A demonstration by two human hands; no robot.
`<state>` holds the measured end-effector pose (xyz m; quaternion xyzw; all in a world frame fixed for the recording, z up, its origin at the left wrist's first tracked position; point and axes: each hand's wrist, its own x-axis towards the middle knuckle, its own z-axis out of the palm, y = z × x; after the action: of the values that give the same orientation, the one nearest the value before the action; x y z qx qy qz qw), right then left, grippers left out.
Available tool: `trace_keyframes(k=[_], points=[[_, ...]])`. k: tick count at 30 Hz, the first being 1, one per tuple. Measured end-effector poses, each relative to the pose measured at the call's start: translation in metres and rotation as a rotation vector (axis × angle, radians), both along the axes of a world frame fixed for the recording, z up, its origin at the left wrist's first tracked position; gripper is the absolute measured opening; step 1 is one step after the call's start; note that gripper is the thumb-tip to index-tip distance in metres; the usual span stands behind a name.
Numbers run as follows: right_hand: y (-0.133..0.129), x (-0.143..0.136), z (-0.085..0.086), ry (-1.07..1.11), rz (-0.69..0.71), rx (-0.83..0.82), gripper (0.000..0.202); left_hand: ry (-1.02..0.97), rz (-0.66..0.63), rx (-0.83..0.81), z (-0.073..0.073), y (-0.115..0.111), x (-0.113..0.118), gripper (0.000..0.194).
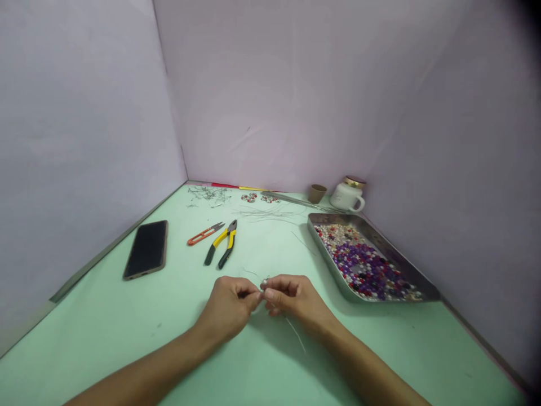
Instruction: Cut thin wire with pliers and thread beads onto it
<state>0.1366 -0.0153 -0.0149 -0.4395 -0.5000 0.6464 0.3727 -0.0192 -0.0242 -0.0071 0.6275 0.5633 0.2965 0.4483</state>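
Note:
My left hand (233,303) and my right hand (295,298) meet over the near middle of the table. Each is closed in a pinch on a thin wire (296,333), whose loose end hangs down below my right hand. A small pale bead (264,282) shows between the fingertips, by my right forefinger. Another thin wire end sticks out to the upper left of the fingers. How the bead sits on the wire is partly hidden by the fingers.
A metal tray (327,260) of mixed beads stands on the right. Pliers (222,243), orange snips (205,233) and a phone (147,250) lie left. Behind are wire pieces (270,213), beaded pieces (249,198), a brown cup (316,194) and a lidded white mug (347,196).

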Motion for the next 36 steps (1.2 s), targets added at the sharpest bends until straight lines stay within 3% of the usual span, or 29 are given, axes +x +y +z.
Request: trace_keyframes(k=[8, 12, 14, 16, 18, 22, 28, 32, 36], points=[[0.000, -0.003, -0.006, -0.058, 0.010, -0.045, 0.030, 0.230, -0.082, 0.255, -0.011, -0.005, 0.002, 0.026], [0.002, -0.003, -0.008, -0.122, -0.013, -0.033, 0.020, 0.170, -0.078, 0.640, -0.006, -0.011, -0.005, 0.013], [0.002, -0.003, -0.008, -0.112, -0.019, -0.014, 0.021, 0.080, -0.065, 0.823, -0.002, -0.012, -0.008, 0.018], [0.002, -0.004, -0.006, -0.070, -0.007, 0.007, 0.029, 0.074, -0.090, 0.867, 0.001, -0.011, -0.009, 0.020], [0.000, -0.005, -0.004, -0.046, 0.005, 0.037, 0.036, 0.167, -0.103, 0.780, 0.002, -0.008, -0.008, 0.016], [0.000, -0.008, 0.000, -0.069, -0.020, 0.112, 0.037, 0.317, -0.051, 0.431, 0.007, 0.000, -0.006, 0.019], [0.003, -0.011, 0.003, -0.058, -0.023, 0.135, 0.035, -0.002, -0.072, -0.064, 0.017, 0.012, -0.007, 0.014], [0.003, -0.012, 0.003, -0.007, 0.001, 0.079, 0.036, -0.199, -0.054, -0.238, 0.016, 0.017, -0.009, 0.007], [0.000, -0.010, 0.004, -0.037, -0.018, 0.123, 0.033, -0.308, -0.037, -0.320, 0.010, 0.018, -0.011, 0.003]])
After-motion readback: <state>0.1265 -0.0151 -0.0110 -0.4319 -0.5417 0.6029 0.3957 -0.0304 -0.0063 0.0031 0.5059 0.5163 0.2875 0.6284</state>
